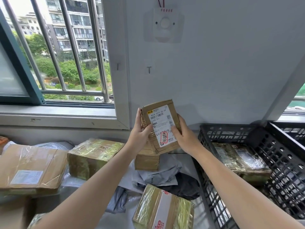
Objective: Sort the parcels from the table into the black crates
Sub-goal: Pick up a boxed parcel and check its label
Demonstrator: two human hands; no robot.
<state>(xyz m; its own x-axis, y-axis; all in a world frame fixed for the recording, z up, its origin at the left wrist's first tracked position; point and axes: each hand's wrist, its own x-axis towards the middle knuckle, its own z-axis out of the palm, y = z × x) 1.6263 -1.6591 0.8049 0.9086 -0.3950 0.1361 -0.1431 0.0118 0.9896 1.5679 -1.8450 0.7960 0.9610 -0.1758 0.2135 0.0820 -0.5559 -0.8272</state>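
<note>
Taped box [163, 210] lay at six o'clock, while left hand [140, 132] and right hand [184, 135] curled around a small labelled carton [160, 124], label facing up, probably for reading, black crate [231, 133] at its four o'clock.

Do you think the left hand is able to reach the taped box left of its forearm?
Probably not: left hand and right hand both grip the labelled parcel, though nothing covers the taped box.

Boxes [92, 156] crowd the table [198, 210], left and middle. The crate [227, 129] at the right edge is open on top and part filled.
</note>
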